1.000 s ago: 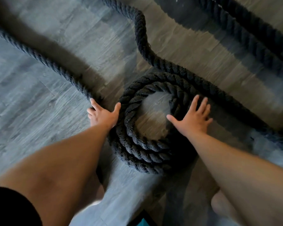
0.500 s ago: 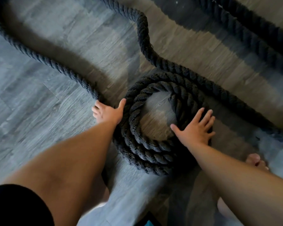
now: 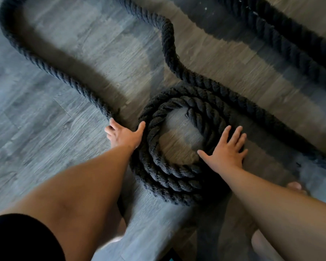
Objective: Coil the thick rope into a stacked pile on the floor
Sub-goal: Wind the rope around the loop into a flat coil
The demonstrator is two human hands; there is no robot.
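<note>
A thick black twisted rope lies on the grey wood floor, part of it wound into a round coil [image 3: 169, 174] of about three turns in the middle. My left hand [image 3: 124, 136] rests at the coil's left side, thumb against the outer turn, fingers on the loose rope strand [image 3: 45, 66] that runs off up and left. My right hand [image 3: 227, 151] lies flat with spread fingers on the coil's right side. Neither hand is closed around the rope. The rope's end shows inside the coil near its top.
Another loose strand [image 3: 169, 49] snakes from the coil's top toward the upper edge. A further stretch of rope [image 3: 282, 40] crosses the upper right corner. Bare toes [image 3: 295, 186] show at the lower right, beside the coil.
The view has shifted, so the coil sits lower in the frame. My right hand has slid down the coil's right side. My left hand stays at the coil's left edge.
</note>
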